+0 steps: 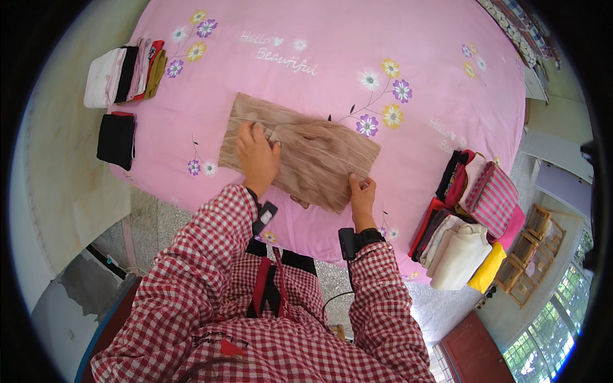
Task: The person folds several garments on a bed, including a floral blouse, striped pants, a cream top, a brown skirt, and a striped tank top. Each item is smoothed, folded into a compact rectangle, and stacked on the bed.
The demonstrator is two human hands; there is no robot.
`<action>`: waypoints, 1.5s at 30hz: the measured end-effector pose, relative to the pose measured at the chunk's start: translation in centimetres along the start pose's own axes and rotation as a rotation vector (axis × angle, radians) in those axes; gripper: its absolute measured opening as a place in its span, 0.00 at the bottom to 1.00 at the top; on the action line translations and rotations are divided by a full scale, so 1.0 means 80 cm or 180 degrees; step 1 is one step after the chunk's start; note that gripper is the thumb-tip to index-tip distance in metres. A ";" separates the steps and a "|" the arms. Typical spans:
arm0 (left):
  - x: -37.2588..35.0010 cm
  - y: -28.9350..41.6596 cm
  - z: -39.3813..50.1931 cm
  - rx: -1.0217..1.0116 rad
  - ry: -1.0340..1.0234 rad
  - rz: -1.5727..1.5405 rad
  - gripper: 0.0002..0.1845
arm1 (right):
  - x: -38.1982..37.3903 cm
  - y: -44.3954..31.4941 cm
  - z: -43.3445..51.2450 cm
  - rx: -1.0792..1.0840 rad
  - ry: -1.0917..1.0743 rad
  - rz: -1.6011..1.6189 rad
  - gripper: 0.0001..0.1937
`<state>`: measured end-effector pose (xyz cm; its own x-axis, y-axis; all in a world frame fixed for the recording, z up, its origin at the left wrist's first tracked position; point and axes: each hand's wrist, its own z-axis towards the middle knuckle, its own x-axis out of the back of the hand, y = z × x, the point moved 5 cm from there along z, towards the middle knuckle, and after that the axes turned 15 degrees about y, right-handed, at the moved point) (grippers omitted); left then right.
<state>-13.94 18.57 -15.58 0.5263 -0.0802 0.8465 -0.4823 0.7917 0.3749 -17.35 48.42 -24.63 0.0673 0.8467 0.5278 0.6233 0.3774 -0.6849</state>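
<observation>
A brown streaked piece of cloth, creased along its middle, lies in a rough rectangle on a pink flowered bedsheet. My left hand rests on the left part of the cloth, its fingers bent at a small raised fold. At the cloth's near right corner, my right hand pinches the edge between thumb and fingers. A small darker bit of fabric sticks out from under the near edge. Both wrists wear dark bands with small devices.
Folded clothes stand in a row at the bed's left edge, with a folded black garment nearer me. More folded garments are packed at the right edge, a striped one on top. A wooden rack stands beyond.
</observation>
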 end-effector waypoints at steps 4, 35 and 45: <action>0.005 0.027 -0.036 -0.0318 -0.0848 -0.0833 0.22 | -0.010 -0.016 -0.025 -0.0519 -0.0464 0.0529 0.29; -0.034 -0.236 0.015 0.1507 -0.1667 -0.1206 0.35 | -0.212 -0.159 -0.165 0.2200 0.0366 -0.0933 0.32; -0.035 -0.197 0.012 0.2326 -0.2143 -0.2429 0.21 | -0.236 -0.056 -0.135 -0.0658 -0.0093 0.0701 0.30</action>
<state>-8.50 5.70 -23.53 0.4841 -0.8337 0.2655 -0.6010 -0.0963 0.7935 -13.00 26.69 -26.09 0.1981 0.9112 0.3612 0.7418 0.1015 -0.6629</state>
